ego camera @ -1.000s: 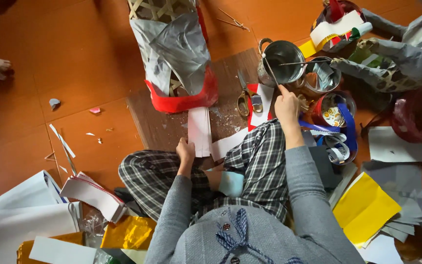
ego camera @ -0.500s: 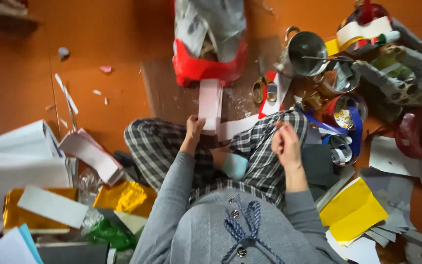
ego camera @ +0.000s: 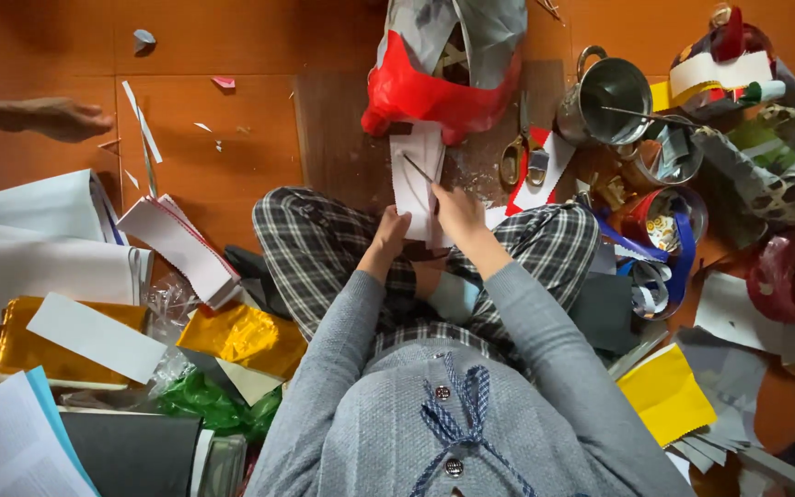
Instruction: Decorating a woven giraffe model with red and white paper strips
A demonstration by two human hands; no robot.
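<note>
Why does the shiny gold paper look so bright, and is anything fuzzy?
In the head view, the crinkled gold foil sheet catches the room light and glares. The steel pot gleams too. The left hand and right hand on the white paper strip are slightly soft, and the edges of the picture curve a little.

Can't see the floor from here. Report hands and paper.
Left hand holds white paper strip. Right hand works thin tool on it. Red bag touches strip's far end.
</note>
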